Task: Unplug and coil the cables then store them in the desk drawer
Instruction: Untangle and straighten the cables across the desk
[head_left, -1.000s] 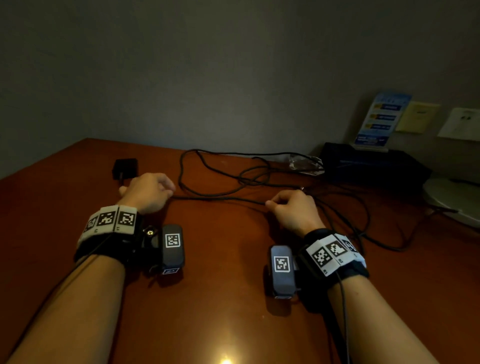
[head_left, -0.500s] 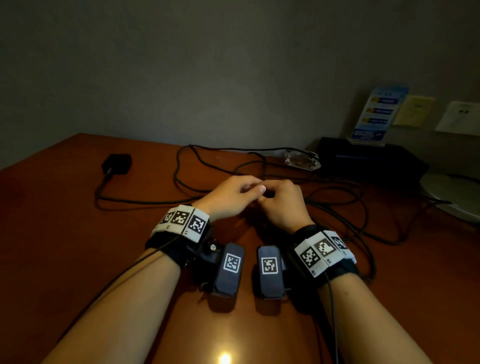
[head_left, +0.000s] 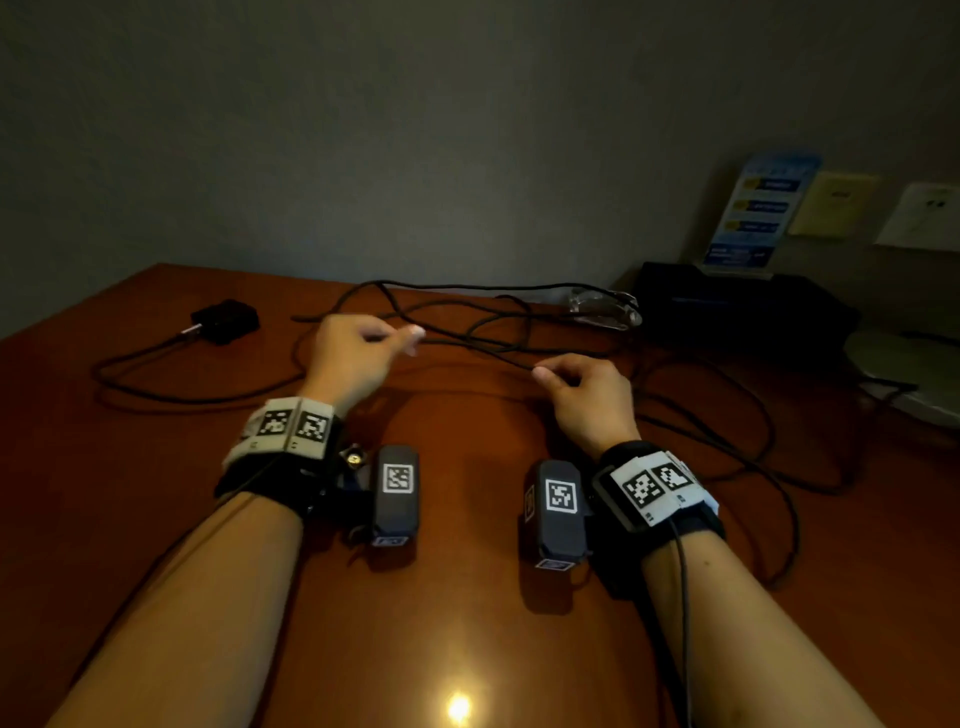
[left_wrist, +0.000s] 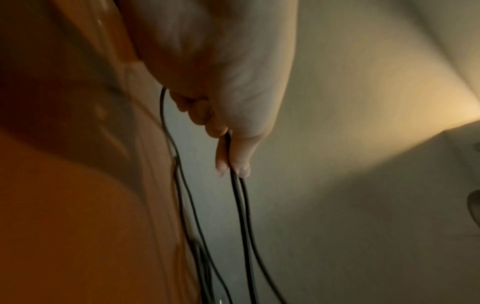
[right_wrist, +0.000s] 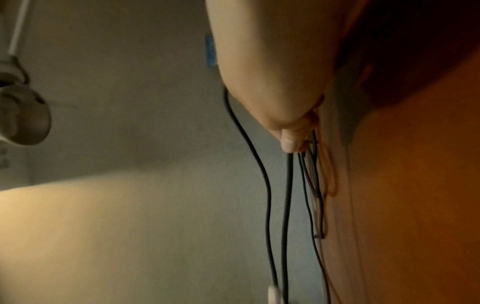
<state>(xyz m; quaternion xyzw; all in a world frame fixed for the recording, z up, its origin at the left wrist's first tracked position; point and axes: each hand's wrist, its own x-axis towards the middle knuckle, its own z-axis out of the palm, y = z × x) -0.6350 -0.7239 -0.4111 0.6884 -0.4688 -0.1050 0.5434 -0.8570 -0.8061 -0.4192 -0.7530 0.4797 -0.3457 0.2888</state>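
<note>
Where both hands' fingers (head_left: 413, 332) pinch — black cable (head_left: 478, 349) between them.

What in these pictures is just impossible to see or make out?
- Desk drawer: in no view.
- Black cable: its far end runs behind the black box in the head view, so whether it is plugged in stays hidden.
- Blue leaflet: its print is too small and dim.
- Left hand: blurred in the left wrist view; the palm hides most fingers.

Dim warm light, a glare spot on the desk (head_left: 459, 707), dark vignetted corners, both wrist views soft with blur.
</note>
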